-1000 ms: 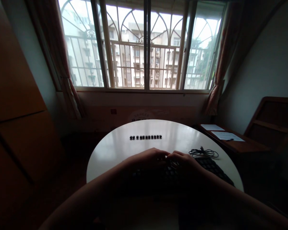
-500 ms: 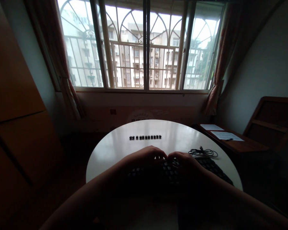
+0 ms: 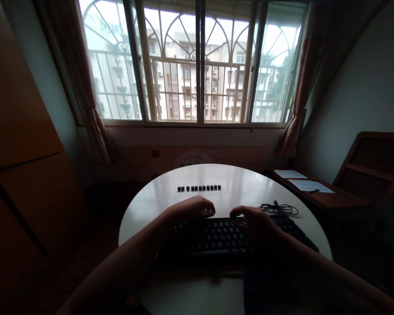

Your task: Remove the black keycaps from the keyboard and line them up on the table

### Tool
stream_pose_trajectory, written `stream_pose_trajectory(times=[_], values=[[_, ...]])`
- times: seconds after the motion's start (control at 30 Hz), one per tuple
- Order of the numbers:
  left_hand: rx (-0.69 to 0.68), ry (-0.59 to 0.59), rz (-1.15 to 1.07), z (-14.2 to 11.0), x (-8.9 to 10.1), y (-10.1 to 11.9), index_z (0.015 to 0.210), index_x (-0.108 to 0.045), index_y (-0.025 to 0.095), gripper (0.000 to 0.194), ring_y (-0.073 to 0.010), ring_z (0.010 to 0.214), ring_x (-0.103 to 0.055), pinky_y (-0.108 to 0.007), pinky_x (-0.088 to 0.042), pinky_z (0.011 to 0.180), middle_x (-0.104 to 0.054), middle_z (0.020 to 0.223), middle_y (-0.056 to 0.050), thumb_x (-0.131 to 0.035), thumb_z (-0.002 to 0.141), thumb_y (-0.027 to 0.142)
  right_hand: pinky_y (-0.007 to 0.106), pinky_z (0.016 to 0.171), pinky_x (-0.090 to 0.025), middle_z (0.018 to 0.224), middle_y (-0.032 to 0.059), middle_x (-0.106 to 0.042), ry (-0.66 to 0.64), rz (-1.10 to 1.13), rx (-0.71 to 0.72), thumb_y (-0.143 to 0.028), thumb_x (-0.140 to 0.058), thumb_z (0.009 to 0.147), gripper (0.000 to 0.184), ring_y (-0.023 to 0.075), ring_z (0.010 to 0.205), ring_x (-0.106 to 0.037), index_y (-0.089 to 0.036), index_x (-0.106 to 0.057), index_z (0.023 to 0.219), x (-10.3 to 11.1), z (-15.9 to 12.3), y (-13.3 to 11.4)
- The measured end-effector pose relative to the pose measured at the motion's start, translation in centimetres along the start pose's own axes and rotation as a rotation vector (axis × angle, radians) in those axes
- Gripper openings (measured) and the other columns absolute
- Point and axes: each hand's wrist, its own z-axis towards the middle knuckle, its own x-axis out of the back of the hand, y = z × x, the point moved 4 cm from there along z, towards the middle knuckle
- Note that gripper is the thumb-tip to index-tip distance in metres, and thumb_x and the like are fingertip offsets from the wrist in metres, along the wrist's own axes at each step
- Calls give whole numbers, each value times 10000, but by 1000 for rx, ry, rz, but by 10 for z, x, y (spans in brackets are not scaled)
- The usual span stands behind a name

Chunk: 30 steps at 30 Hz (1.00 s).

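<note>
A black keyboard (image 3: 216, 236) lies on the white round table, partly covered by my forearms. My left hand (image 3: 197, 205) is over its far left edge, with fingers curled and fingertips close together; anything between them is too small and dark to make out. Over the right-middle keys, my right hand (image 3: 252, 216) has its thumb and fingers bent in a pinch. A thin, pale wire tool (image 3: 239, 222) shows faintly under these fingers. Beyond the hands stands a row of several small black keycaps (image 3: 200, 188), with a wider gap near its left end.
A coiled black cable (image 3: 280, 209) lies behind the keyboard's right end. The white table (image 3: 151, 197) has a curved edge. To the right, a low wooden table (image 3: 341, 200) carries papers (image 3: 310, 186) and a dark pen. A barred window (image 3: 200, 65) fills the background.
My hands, which were nearly touching over the keyboard, are now apart. The left hand has moved left and uncovered the middle keys; the right hand has barely moved.
</note>
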Motion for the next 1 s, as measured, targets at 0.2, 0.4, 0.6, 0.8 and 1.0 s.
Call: stream_pose_trajectory(times=[0.2,0.4,0.6,0.8,1.0], values=[[93,-108,6,-4,2,6,1004,-726,190,216,-160,803,-651,-224,-453,704,-739,952,-35,-569,862,232,222,581,-515,846,13,-718,12,23,-1,-264,-638,860,170,120,612,-618,-219,-666,1021,0,1,0],[115,-148,3,-4,1,4,970,-720,184,209,-157,769,-634,-226,-448,669,-729,915,-26,-559,860,260,237,623,-535,864,19,-722,19,37,-9,-271,-626,862,172,132,658,-642,-214,-666,1019,0,1,0],[148,-169,14,-5,-1,1,944,-715,175,217,-157,733,-617,-232,-449,645,-719,879,-33,-543,865,282,247,631,-535,884,15,-720,38,40,-17,-257,-628,856,181,128,648,-634,-220,-659,1030,0,1,1],[243,-216,16,-6,-2,-6,1005,-711,195,280,-180,785,-625,-254,-464,664,-717,951,-43,-544,872,375,250,635,-538,880,24,-723,53,20,-9,-258,-634,849,171,142,680,-648,-218,-666,1012,0,1,0],[276,-245,8,-6,-1,-7,1039,-700,208,300,-194,821,-633,-266,-473,676,-711,991,-51,-531,883,401,255,644,-538,886,25,-719,46,23,-5,-248,-623,850,167,145,694,-646,-222,-657,1012,0,1,1]])
